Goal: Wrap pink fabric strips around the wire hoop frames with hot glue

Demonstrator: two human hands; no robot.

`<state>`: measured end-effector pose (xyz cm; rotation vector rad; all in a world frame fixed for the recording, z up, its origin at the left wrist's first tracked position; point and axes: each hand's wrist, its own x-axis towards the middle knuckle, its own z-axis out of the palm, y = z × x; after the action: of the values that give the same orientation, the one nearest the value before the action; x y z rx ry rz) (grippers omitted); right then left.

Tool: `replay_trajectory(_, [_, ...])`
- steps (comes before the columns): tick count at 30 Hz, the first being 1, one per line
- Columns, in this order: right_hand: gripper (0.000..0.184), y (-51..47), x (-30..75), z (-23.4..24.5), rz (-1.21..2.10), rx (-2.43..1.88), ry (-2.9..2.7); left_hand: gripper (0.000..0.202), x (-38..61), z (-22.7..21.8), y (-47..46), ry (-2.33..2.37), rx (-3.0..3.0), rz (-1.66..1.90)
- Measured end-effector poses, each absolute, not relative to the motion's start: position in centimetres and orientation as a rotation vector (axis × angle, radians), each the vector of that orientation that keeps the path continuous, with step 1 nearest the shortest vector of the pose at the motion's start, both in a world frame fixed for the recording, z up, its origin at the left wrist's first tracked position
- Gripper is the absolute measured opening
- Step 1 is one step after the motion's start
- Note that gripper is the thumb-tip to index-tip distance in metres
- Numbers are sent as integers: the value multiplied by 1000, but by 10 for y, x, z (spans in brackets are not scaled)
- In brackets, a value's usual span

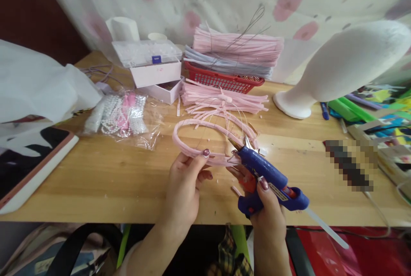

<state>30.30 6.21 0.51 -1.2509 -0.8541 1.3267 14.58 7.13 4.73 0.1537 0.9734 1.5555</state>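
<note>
Blue glue gun (272,179), nozzle up-left, tight in right hand (268,216); left hand (184,190) pinching headband (176,138).

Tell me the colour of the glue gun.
Blue glue gun, held in the right hand; seen in the head view.

glue gun (269,177): glossy blue plastic | table (96,181): smooth wood

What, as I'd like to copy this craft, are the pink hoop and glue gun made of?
The pink hoop seems wrapped in soft matte fabric or fuzzy strip, no shine. The glue gun looks like glossy blue hard plastic, with highlights.
</note>
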Motion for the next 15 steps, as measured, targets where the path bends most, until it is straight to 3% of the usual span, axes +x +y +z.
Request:
replay_trajectory(10, [40,65,297,17,1218,-1293,-850,26,152,50,78,1017,196,1659])
replay_trajectory(15, [31,55,305,17,914,-1323,-1170,30,154,54,79,1023,169,1665])
